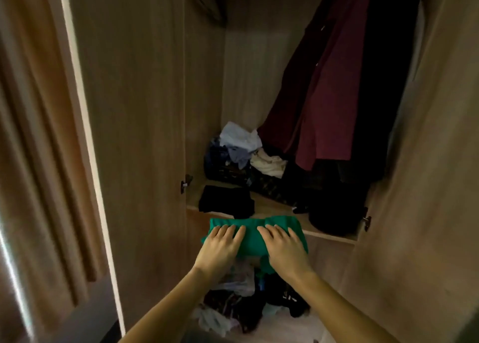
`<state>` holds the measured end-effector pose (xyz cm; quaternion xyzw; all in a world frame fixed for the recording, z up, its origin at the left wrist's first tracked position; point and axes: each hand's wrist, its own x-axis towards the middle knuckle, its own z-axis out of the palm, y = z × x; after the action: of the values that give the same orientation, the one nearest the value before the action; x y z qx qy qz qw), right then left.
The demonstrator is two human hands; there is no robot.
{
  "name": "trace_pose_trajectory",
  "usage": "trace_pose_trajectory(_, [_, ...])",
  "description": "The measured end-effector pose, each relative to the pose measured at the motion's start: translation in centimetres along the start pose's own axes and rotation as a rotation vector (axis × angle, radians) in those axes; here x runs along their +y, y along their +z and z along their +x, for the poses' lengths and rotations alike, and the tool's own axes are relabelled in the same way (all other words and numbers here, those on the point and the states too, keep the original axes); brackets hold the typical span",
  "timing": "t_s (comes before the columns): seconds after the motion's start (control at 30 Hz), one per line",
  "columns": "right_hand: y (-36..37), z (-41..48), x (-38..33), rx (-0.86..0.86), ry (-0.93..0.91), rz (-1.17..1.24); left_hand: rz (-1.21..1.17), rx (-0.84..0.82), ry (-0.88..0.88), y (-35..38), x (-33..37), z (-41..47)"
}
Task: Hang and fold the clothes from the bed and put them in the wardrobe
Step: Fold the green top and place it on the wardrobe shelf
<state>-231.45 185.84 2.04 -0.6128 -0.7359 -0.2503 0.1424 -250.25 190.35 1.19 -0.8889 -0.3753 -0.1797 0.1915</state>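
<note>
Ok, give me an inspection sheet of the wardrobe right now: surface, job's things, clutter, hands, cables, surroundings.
Surface: wooden wardrobe shelf, bare patch at its middle.
Job's things: folded green garment at the shelf's front edge; folded black garment on the shelf, left; maroon garment and dark garment hanging, right.
Clutter: loose clothes pile at the shelf's back; dark bundle on the shelf, right; mixed heap below the shelf.
Hands: left hand and right hand lie flat on the green garment, fingers straight.
Cables: nothing seen.
Surroundings: left door and right door open; curtain far left.
</note>
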Motion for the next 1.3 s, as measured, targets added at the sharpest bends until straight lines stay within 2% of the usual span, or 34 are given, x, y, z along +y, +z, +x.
trace_pose_trajectory(0.07, [1.8,3.9,0.8,-0.023,-0.009,-0.041,-0.014,-0.018,-0.001,2.3,-2.9,2.9])
trace_pose_trajectory(0.2, [4.8,11.7,2.3,-0.043,-0.019,-0.071,-0.044,0.055,-0.051,5.2,-8.0,8.8])
trace_pose_trajectory(0.33, [8.1,17.8,3.2,-0.057,-0.019,-0.055,-0.068,0.023,-0.080,7.6,-12.7,12.9])
trace_pose_trajectory(0.43, [10.8,21.9,3.5,-0.035,-0.030,-0.034,-0.067,0.013,-0.101,9.3,-15.9,15.8])
trace_pose_trajectory(0.63, [15.5,30.4,6.5,0.056,-0.004,-0.035,-0.002,0.119,-0.141,12.9,-20.6,23.3])
trace_pose_trajectory(0.77, [20.5,34.2,8.6,0.085,0.033,0.047,0.064,0.094,-0.157,16.8,-23.0,27.9])
trace_pose_trajectory(0.87, [27.1,34.6,9.1,-0.062,0.039,0.152,0.048,-0.056,-0.179,22.9,-23.2,28.4])
trace_pose_trajectory(0.93, [31.8,32.9,8.8,-0.295,0.021,0.254,0.043,-0.242,-0.204,27.5,-22.8,26.7])
trace_pose_trajectory(1.0, [35.4,30.8,8.2,-0.501,0.035,0.311,0.004,-0.349,-0.222,31.2,-22.3,25.0])
trace_pose_trajectory(1.1, [37.0,30.1,8.0,-0.457,0.043,0.331,-0.021,-0.388,-0.295,33.1,-22.4,24.3])
trace_pose_trajectory(1.3, [33.6,31.5,8.7,-0.567,0.035,0.274,-0.148,-0.500,-0.308,29.5,-22.7,25.2])
